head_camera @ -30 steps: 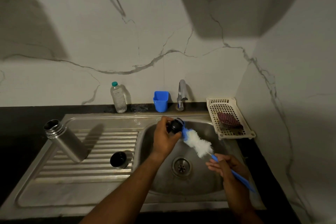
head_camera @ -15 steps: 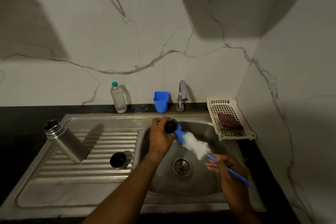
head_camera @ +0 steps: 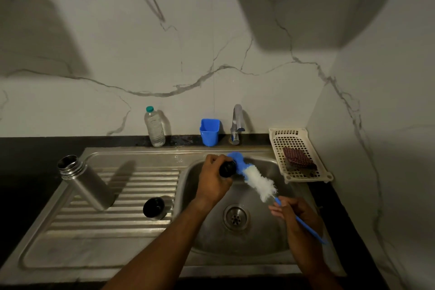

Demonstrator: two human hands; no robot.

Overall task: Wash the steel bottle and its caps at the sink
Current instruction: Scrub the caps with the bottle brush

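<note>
My left hand point(head_camera: 213, 180) grips a small black cap point(head_camera: 227, 168) over the back of the sink basin point(head_camera: 263, 240). My right hand point(head_camera: 297, 218) holds the blue handle of a bottle brush point(head_camera: 257, 182), whose white bristles and blue tip lie against the cap. The open steel bottle point(head_camera: 86, 182) stands on the ribbed drainboard point(head_camera: 131, 198) at the left. A second cap, steel with a black inside point(head_camera: 154, 207), sits on the drainboard beside the basin.
A faucet point(head_camera: 236, 123) rises behind the basin, with a blue cup point(head_camera: 209, 132) and a clear plastic water bottle point(head_camera: 154, 127) to its left. A cream perforated tray point(head_camera: 324, 172) holding a dark scrubber point(head_camera: 297, 159) sits at the right. Marble walls close the back and right.
The brush has slid up and left along the cap, so its blue tip now sticks out past it. My left hand shifted slightly left with the cap.
</note>
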